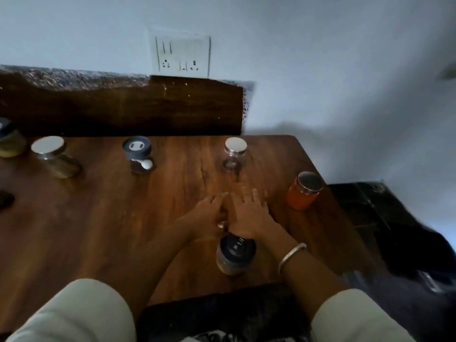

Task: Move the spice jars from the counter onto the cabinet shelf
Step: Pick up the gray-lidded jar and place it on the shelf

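Note:
Several spice jars stand on the wooden counter. A dark-lidded jar sits nearest me, just below my wrists. An orange jar with a metal lid is at the right. A clear jar with a white lid and a blue-lidded jar stand farther back. A white-lidded jar and another jar are at the left. My left hand and my right hand lie side by side on the counter, fingers stretched forward, holding nothing. The image is blurred.
A dark wooden backboard runs along the wall behind the jars, with a wall socket plate above it. A dark object lies right of the counter. A small dark thing sits at the far left edge.

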